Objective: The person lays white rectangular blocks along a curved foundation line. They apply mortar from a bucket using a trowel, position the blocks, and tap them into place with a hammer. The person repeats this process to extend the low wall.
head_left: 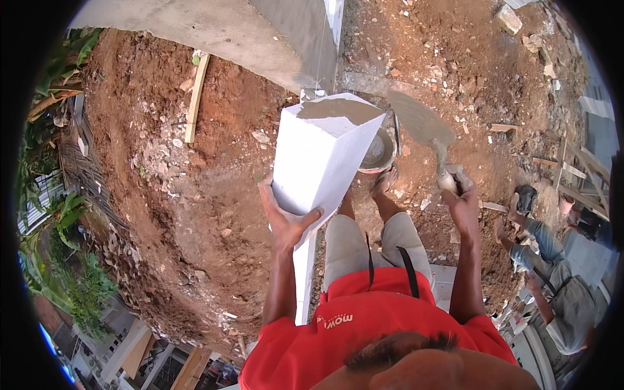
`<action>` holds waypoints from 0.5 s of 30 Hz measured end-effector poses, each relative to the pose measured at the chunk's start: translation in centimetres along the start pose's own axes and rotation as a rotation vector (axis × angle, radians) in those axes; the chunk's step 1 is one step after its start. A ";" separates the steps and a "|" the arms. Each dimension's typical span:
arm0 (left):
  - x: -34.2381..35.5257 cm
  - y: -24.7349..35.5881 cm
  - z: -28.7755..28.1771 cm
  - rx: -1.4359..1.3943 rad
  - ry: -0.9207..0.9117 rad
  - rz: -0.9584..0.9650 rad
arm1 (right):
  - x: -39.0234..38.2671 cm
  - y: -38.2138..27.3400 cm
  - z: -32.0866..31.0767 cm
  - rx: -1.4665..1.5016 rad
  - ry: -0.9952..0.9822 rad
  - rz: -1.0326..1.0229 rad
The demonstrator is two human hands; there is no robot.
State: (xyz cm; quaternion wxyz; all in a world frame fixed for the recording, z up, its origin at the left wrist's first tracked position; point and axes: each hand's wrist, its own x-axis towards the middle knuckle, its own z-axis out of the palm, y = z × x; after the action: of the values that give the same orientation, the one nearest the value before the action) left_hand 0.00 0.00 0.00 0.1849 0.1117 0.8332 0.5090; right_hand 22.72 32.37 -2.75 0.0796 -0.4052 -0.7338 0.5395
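My left hand (289, 218) grips the near end of a white building block (309, 166), thumb on one face and fingers round the other side. Grey mortar coats part of the block's far end. Off to the right, my right hand (461, 188) is closed round the handle of a trowel (421, 123), whose blade points away and is smeared with grey mortar. Blade and block are apart. Below the block, a narrow white wall strip (303, 279) shows; whether the block rests on it I cannot tell.
A round bucket (385, 143) stands on the ground near my feet. Beyond the block rises a grey wall (214, 29). A wooden plank (197, 97) lies on the rubble-strewn red soil (162, 182). Another person (565, 296) is at the right, near timber pieces (591, 175).
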 end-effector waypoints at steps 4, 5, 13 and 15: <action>0.0 -0.5 -1.5 0.111 -0.035 0.006 | 5.7 -9.2 -2.0 0.107 -0.260 0.466; -0.2 -0.8 -2.1 0.152 -0.060 0.015 | 6.3 -11.3 -1.4 -0.010 -0.325 0.514; -1.4 -3.7 -5.9 0.437 -0.176 -0.173 | 4.4 -16.7 0.4 -0.418 -0.697 0.278; -1.8 -4.3 -6.3 0.424 -0.140 -0.143 | 3.9 -18.3 0.9 -0.355 -0.737 0.326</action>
State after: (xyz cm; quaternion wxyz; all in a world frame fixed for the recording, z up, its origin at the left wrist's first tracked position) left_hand -1.05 -7.68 -0.86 0.2503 0.1238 0.9124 0.2993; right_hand 10.37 32.74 11.35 -0.3445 -0.3036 -0.7210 0.5190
